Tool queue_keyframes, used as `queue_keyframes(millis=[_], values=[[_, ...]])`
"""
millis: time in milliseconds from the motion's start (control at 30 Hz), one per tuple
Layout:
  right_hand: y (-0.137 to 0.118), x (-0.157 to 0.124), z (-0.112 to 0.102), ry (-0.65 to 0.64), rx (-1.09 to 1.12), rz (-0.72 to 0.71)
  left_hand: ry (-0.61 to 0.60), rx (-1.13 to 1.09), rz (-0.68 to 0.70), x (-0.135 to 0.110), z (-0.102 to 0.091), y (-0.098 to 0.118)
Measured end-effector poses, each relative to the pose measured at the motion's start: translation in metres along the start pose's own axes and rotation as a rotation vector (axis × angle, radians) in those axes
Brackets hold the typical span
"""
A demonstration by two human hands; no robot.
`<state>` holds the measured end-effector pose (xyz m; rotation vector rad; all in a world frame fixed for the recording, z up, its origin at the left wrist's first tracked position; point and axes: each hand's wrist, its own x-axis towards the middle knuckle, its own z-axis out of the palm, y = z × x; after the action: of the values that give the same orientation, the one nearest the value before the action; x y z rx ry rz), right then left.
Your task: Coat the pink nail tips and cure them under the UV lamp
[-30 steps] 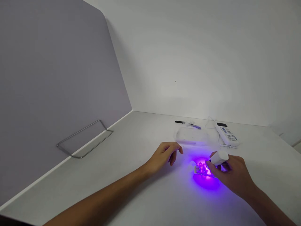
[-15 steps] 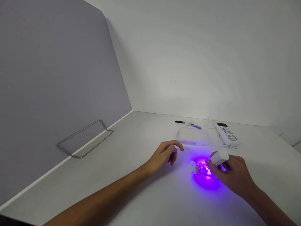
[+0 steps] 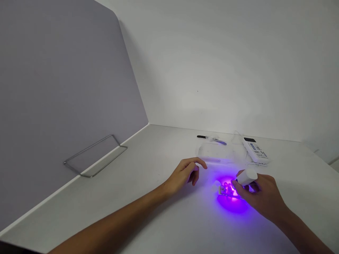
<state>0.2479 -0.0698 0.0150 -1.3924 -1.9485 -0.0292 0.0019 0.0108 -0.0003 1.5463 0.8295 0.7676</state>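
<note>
My right hand (image 3: 261,197) grips a small white UV lamp (image 3: 247,176) and aims it down and to the left. Its violet light falls on a small object (image 3: 227,189) lying on the white table (image 3: 148,197); the glare hides what the object is. My left hand (image 3: 185,174) rests on the table just left of the lit patch. Its fingers are loosely curled and apart, and it holds nothing.
Behind the glow lies a clear plastic case (image 3: 215,153). A white device with a dark screen and a thin cord (image 3: 255,150) sits at the back right. A thin black-tipped tool (image 3: 211,139) lies near the wall. A metal wire stand (image 3: 94,155) leans against the grey panel at left.
Almost nothing has changed. My left hand's fingers have shifted very slightly; the right hand and the lamp stay put.
</note>
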Motion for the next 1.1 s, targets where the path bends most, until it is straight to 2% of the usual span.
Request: queue_keyframes(millis=[400, 667, 1100], values=[[-0.0004, 0.0015, -0.0002, 0.015, -0.011, -0.017, -0.004, 0.087, 0.028, 0.0005, 0.0001, -0.0028], [0.0000, 0.0010, -0.0010, 0.009, 0.001, -0.021, 0.002, 0.000, 0.018, -0.0011, 0.0004, 0.0016], [0.0007, 0.0010, 0.0000, 0.003, -0.009, -0.026, 0.079, 0.050, -0.024, -0.0004, 0.0011, 0.0029]])
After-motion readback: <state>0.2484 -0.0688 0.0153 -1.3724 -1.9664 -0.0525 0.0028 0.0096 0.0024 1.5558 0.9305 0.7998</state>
